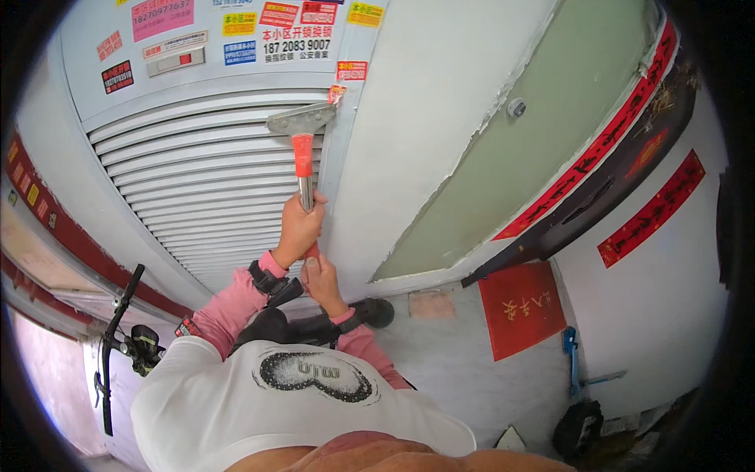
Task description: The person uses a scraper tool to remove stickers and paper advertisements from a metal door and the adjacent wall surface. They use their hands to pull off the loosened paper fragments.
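A long-handled scraper with a wide metal head, an orange-red collar and a steel shaft stands nearly upright in front of a louvered metal door. My left hand is wrapped around the shaft below the collar. Lower down, my right hand grips the red handle end, its thumb laid along it. The right corner of the scraper head is at a crumpled, torn red sticker on the door's edge. Whether the blade touches it, I cannot tell. Several printed stickers cover the door panel above the slats.
A recessed latch sits among the stickers. To the right are a pale wall, a greenish panel with a round knob, and a red doormat. Bicycle handlebars stand at left; a blue stand-like object is at lower right.
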